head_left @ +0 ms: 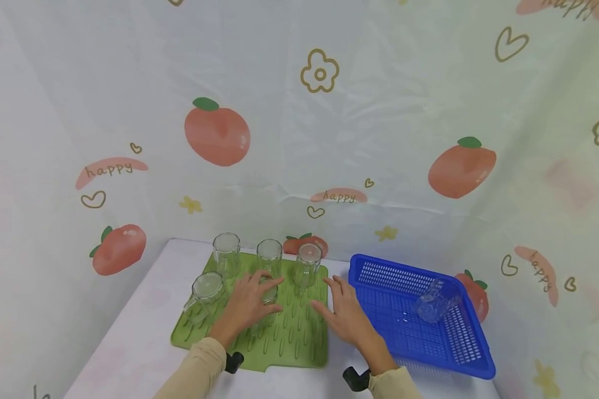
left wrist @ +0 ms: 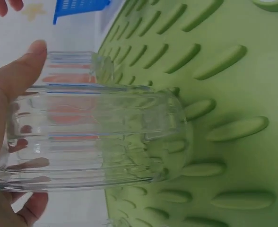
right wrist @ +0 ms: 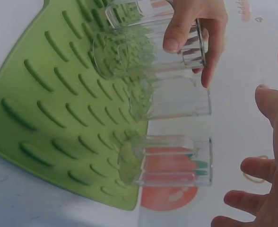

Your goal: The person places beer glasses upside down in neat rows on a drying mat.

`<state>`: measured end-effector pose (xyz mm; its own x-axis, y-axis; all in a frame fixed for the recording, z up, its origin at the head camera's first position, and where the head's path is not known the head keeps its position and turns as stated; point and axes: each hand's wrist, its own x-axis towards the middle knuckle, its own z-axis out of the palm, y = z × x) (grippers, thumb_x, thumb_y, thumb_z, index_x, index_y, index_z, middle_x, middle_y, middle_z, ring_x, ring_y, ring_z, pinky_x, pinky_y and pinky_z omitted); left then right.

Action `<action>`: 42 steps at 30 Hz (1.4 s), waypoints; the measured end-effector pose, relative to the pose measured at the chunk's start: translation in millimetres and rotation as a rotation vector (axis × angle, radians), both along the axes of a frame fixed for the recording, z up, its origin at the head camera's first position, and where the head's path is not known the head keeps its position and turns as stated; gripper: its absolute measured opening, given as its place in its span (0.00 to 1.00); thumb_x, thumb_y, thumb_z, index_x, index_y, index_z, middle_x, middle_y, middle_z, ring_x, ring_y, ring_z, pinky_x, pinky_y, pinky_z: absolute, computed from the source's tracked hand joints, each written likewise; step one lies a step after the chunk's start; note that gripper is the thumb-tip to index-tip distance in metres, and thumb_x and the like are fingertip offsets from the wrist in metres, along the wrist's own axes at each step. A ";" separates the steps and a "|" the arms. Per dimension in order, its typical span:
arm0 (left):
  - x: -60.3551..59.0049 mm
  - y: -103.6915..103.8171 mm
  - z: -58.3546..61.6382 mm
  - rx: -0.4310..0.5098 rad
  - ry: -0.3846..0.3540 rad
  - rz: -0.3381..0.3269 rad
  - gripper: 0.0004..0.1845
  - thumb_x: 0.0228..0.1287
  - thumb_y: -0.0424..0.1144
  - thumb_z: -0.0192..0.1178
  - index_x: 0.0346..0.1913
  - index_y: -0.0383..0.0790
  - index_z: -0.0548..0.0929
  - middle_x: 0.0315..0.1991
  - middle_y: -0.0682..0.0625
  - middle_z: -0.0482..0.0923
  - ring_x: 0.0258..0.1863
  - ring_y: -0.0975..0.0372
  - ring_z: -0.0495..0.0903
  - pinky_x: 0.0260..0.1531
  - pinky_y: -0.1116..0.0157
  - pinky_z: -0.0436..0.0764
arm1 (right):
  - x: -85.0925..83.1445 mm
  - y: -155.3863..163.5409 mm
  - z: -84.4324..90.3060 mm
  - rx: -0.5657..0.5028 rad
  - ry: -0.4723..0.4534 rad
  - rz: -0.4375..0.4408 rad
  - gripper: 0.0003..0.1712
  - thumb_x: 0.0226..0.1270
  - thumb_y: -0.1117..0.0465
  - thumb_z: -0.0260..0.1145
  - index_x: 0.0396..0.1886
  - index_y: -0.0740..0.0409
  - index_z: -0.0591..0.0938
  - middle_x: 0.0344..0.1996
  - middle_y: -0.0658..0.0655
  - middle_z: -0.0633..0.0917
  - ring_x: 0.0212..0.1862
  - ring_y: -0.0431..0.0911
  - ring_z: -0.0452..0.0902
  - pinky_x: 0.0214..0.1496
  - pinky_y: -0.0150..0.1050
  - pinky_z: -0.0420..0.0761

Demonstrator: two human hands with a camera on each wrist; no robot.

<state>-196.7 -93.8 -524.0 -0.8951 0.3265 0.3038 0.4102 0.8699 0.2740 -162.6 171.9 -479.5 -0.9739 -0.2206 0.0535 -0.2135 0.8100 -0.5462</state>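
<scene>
A ribbed clear glass (head_left: 269, 296) stands upside down on the green ridged mat (head_left: 299, 338). My left hand (head_left: 257, 290) grips it from above, thumb and fingers curled round its base. In the left wrist view the glass (left wrist: 96, 137) fills the frame, with my thumb (left wrist: 21, 75) on its side and its rim on the mat (left wrist: 224, 71). My right hand (head_left: 335, 300) hovers flat with spread fingers over the mat's right edge and holds nothing. The right wrist view shows the gripped glass (right wrist: 143, 47) and my right fingers (right wrist: 266, 189).
Several more glasses stand on the mat: three in the back row (head_left: 227, 255) (head_left: 269, 256) (head_left: 307, 265) and one at the left (head_left: 206, 292). A blue slotted basket (head_left: 459, 354) at the right holds one glass lying on its side (head_left: 433, 302). A fruit-print cloth covers wall and table.
</scene>
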 end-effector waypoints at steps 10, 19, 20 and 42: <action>-2.4 -2.4 5.2 0.024 0.025 0.015 0.40 0.52 0.65 0.73 0.70 0.63 0.76 0.67 0.50 0.74 0.59 0.49 0.76 0.57 0.44 0.79 | -2.7 12.6 6.5 0.034 0.057 -0.042 0.43 0.75 0.35 0.57 0.78 0.55 0.63 0.78 0.68 0.60 0.79 0.67 0.54 0.70 0.70 0.69; 4.8 -18.1 12.2 0.171 -0.035 0.017 0.39 0.59 0.65 0.68 0.73 0.59 0.74 0.70 0.49 0.72 0.70 0.46 0.71 0.63 0.40 0.77 | -9.6 19.3 14.3 0.078 0.126 -0.084 0.50 0.71 0.34 0.61 0.79 0.60 0.59 0.77 0.69 0.60 0.80 0.71 0.48 0.77 0.72 0.57; 6.7 -20.1 15.6 0.190 -0.038 0.018 0.38 0.60 0.64 0.68 0.73 0.58 0.73 0.71 0.48 0.72 0.70 0.45 0.70 0.63 0.39 0.76 | -10.3 20.3 15.5 0.083 0.123 -0.089 0.50 0.71 0.33 0.61 0.79 0.60 0.59 0.78 0.69 0.59 0.80 0.71 0.47 0.78 0.72 0.54; 7.6 -88.5 45.7 0.262 0.044 0.156 0.40 0.65 0.57 0.68 0.76 0.48 0.67 0.77 0.42 0.61 0.74 0.39 0.58 0.67 0.36 0.66 | -22.9 61.6 21.1 0.179 0.053 -0.174 0.61 0.67 0.26 0.58 0.84 0.57 0.46 0.82 0.68 0.47 0.81 0.73 0.31 0.73 0.81 0.39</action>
